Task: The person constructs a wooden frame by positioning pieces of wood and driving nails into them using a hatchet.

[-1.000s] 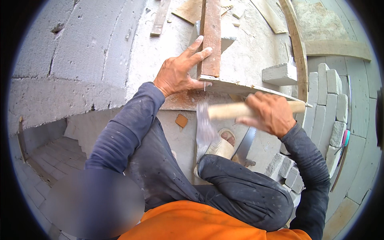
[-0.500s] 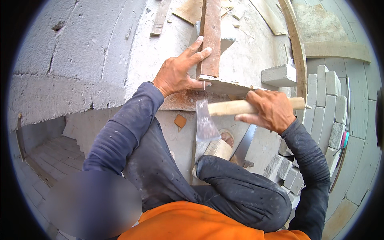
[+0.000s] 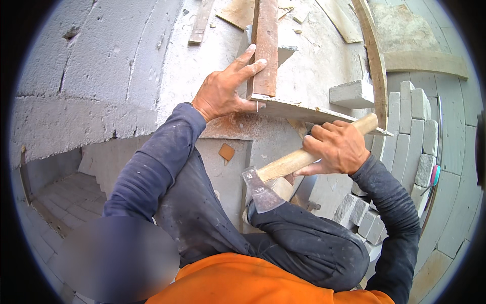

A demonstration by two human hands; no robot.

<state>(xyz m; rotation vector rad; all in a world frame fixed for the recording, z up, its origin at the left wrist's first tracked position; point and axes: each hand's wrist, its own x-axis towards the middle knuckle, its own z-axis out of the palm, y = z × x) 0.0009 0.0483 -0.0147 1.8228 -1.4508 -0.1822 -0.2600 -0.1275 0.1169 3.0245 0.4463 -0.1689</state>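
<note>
My left hand [image 3: 225,91] grips a reddish-brown wooden batten [image 3: 267,45] at its near end, fingers on it and thumb by the junction with a thin pale board [image 3: 314,113] lying crosswise. A slim nail [image 3: 257,106] sticks out there, beside the thumb. My right hand [image 3: 331,147] is wrapped round the pale wooden handle of a hatchet [image 3: 286,164], below the crosswise board. The metal hatchet head [image 3: 260,190] hangs low over my bent leg, its edge turned downward. A hand saw [image 3: 306,190] lies beneath, partly hidden.
A block wall [image 3: 96,61] stands at left. A curved timber [image 3: 375,61] runs along the right, beside a loose white block [image 3: 349,95]. Stacked blocks [image 3: 415,137] are farther right. Wood scraps [image 3: 202,20] lie at the top; a small brown piece [image 3: 226,152] lies below the batten.
The hatchet has tilted and dropped: its head is now lower, toward my leg, and the handle slants up to the right. My left hand has stayed in about the same place.
</note>
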